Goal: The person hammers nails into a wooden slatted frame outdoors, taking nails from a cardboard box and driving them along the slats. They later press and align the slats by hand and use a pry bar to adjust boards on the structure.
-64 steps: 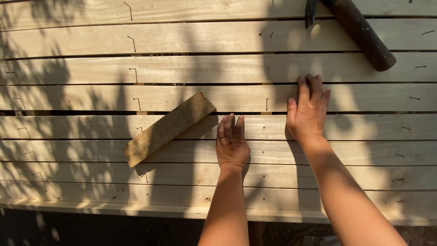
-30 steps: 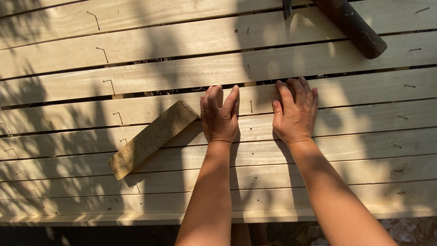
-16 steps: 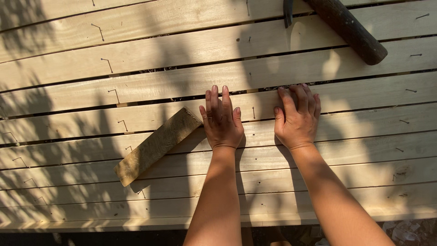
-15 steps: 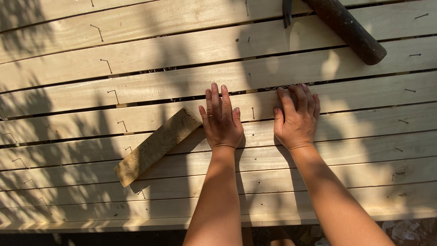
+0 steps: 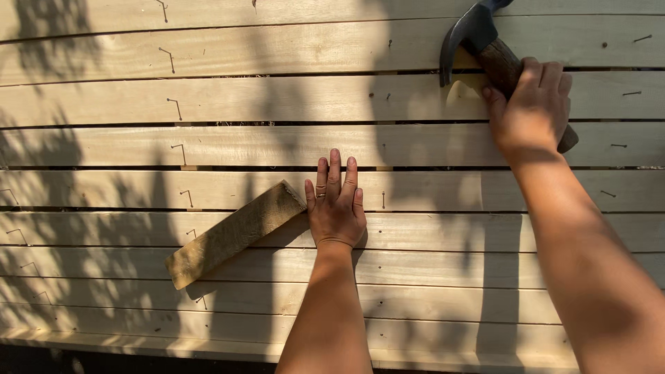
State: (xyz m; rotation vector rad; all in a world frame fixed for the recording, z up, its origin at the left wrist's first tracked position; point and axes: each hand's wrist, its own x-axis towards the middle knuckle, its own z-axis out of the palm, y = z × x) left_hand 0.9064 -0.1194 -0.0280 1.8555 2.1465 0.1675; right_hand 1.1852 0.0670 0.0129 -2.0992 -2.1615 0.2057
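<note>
Slatted wood deck point(image 5: 208, 97) | left hand point(image 5: 337, 211) flat, beside wood block point(image 5: 232, 234) | right hand point(image 5: 530, 107) grip clamped on hammer point(image 5: 485, 48)

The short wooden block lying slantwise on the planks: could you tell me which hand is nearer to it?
Left. The left hand lies flat on the planks right beside the wooden block's upper end. The right hand is far up to the right, gripping the hammer.

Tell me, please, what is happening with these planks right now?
A person leans over a platform of pale wooden planks with nails standing partly out of them. The left hand lies flat on a plank, fingers together, right beside the end of a short loose wood block lying aslant. The right hand grips the wooden handle of a claw hammer resting on the planks further up.
</note>
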